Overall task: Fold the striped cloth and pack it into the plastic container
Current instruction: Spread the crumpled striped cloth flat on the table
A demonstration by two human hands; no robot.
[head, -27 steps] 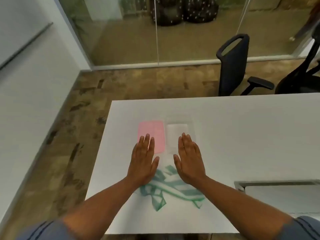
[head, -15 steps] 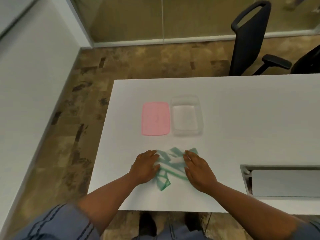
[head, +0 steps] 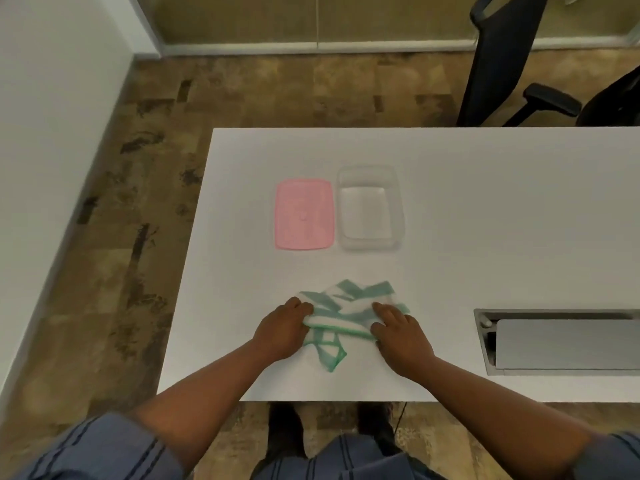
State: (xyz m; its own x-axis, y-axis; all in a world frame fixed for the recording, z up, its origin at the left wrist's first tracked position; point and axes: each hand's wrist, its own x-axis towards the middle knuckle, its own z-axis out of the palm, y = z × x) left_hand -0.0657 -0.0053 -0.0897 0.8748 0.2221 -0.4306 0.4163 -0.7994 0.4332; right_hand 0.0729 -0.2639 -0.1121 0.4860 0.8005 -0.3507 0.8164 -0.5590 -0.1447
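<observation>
A crumpled green-and-white striped cloth (head: pixel 346 311) lies on the white table (head: pixel 467 209) near its front edge. My left hand (head: pixel 282 327) grips the cloth's left side, fingers curled into the fabric. My right hand (head: pixel 398 332) holds its right side, fingers pinching a fold. Beyond the cloth stands a clear plastic container (head: pixel 370 208), empty and without its lid. Its pink lid (head: pixel 304 214) lies flat just left of the container.
A recessed grey cable tray (head: pixel 561 341) is set into the table at the right. Black office chairs (head: pixel 502 57) stand behind the table's far edge. The table's left edge drops to brown carpet beside a white wall.
My hands came down from flat above the cloth and closed on its two sides. The cloth is bunched between them. The view tilted downward.
</observation>
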